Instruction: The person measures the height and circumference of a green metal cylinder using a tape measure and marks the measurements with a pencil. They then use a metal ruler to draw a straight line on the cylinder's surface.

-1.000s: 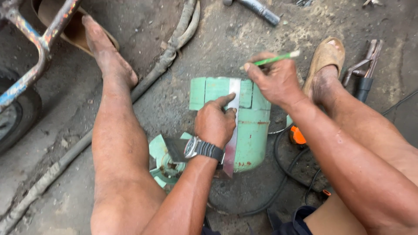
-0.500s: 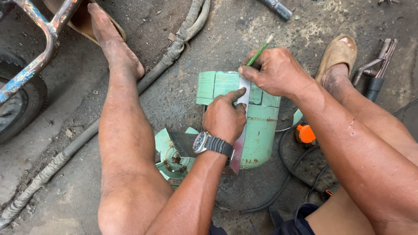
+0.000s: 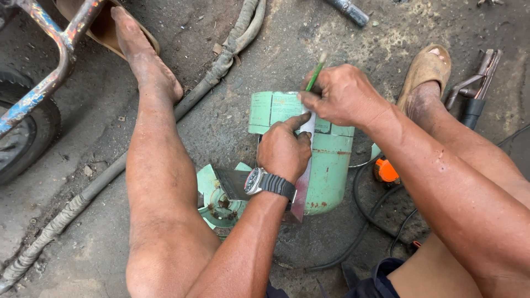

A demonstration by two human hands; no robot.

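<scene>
Green cylinder point(image 3: 330, 165) under both hands

Cylinder point(image 3: 326, 171) lies on the floor point(image 3: 232, 127) at centre, between the legs. Strip point(image 3: 302, 182) lies along its top. Left hand point(image 3: 284, 150) presses on the strip, right hand point(image 3: 338, 95) at 1 o'clock from it, holding pencil point(image 3: 315, 74). Disc point(image 3: 218, 201) at 9 o'clock of the cylinder. Hose point(image 3: 165, 124) runs from 7 to 12 o'clock. Wheel point(image 3: 22, 135) at far 9 o'clock. Clamp point(image 3: 475, 94) at 2 o'clock.
</scene>
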